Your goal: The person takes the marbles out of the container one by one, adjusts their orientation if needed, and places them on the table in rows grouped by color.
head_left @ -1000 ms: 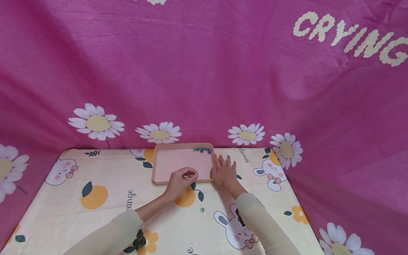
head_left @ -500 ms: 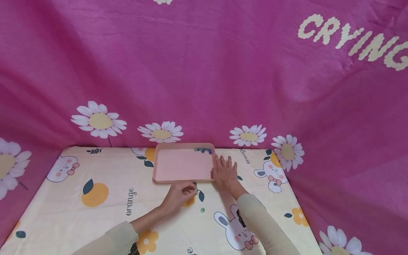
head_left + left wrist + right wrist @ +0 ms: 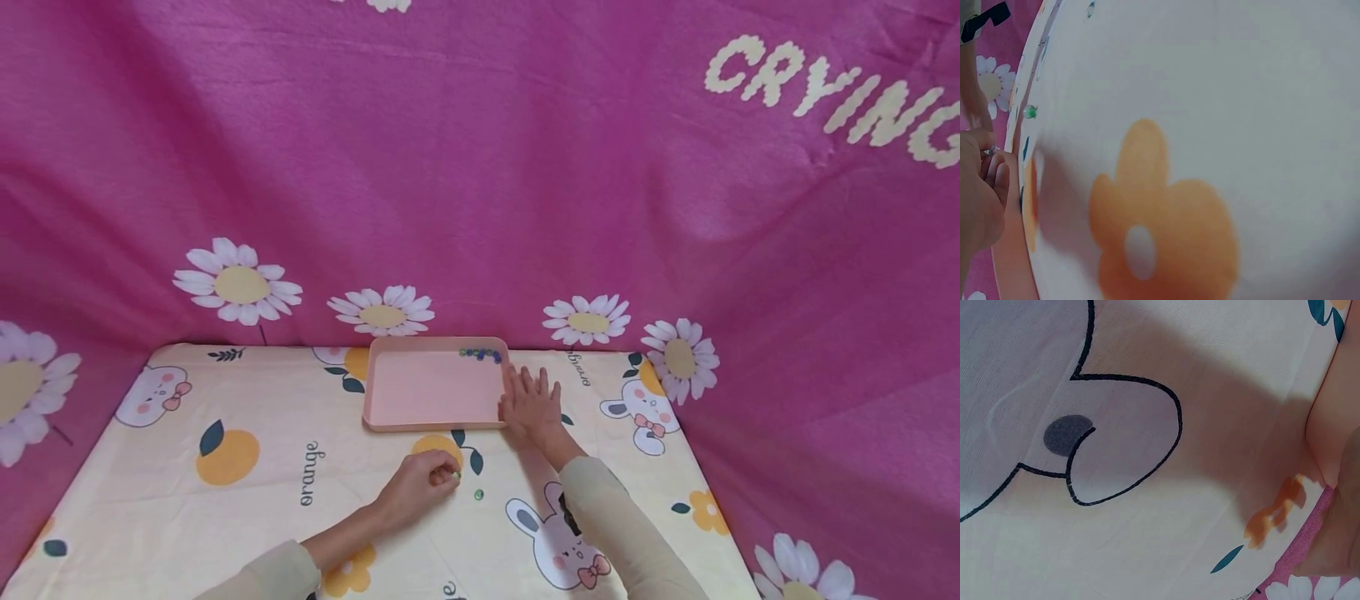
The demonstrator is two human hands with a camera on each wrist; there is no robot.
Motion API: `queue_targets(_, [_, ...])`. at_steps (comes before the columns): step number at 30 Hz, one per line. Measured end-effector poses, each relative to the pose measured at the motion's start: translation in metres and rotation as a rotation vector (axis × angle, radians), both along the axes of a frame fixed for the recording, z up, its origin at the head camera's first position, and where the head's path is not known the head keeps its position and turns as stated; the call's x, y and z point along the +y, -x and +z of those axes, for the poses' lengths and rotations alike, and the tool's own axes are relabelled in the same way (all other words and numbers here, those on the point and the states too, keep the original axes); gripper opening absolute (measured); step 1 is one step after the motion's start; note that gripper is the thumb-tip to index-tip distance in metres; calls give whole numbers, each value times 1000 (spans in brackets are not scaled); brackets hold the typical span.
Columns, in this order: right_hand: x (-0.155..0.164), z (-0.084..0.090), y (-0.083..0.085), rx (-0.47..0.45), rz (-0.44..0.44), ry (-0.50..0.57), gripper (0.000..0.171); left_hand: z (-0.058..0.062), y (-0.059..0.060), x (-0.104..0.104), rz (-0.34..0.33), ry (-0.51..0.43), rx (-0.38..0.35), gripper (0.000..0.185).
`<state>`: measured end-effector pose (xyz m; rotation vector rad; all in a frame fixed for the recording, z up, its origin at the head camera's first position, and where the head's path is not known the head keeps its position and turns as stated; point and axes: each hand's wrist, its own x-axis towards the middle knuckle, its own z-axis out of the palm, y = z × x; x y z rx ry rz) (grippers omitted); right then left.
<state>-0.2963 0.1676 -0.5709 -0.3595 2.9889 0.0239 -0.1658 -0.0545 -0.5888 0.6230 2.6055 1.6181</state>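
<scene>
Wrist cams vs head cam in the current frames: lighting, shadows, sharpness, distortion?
Head: brightest, but the marbles in the tray are too small for detail. Left wrist: dim, flower print soft-edged, tablecloth edge bowed, shadow beyond the left hand. Right wrist: dim, rabbit print outlines crisp, broad shadow across the cloth.

Your head view is evenly lit; your wrist views are dimmer, soft shadows crossing the cream, fruit-printed fabric tablecloth (image 3: 277, 400), its edge bowed in the left one.
</scene>
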Motion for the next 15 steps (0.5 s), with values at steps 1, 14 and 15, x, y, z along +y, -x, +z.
queue_targets(1, [0,0,0,0,1,-3,66,-2,-1,0,-1,3,-9,12])
queue_targets(14, [0,-1,0,4,6,-10,66,-17,-9,1,-29,23,-51,12])
queue_targets(15, [1,-1,0,2,7,-8,66,-18,-9,2,-27,32,-46,12])
